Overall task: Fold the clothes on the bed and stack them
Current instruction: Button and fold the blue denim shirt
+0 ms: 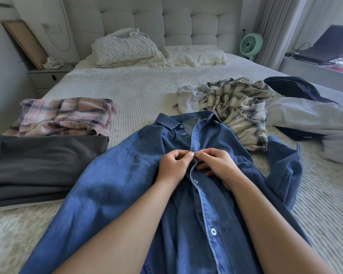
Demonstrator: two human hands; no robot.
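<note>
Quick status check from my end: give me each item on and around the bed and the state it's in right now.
denim shirt: spread flat, collar open, placket partly buttoned
left hand: pinching the placket
right hand: pinching the placket
pink plaid garment: folded
dark grey garment: folded
cream plaid shirt: crumpled, unfolded
white garment: crumpled
navy garment: unfolded
laptop: lid open

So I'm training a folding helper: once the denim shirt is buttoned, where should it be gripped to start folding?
Probably at the shoulder seams, either side of the collar. The denim shirt lies flat, front up, collar pointing away, so come from above at its outer edges. The right sleeve is bunched; straighten it first.
</note>
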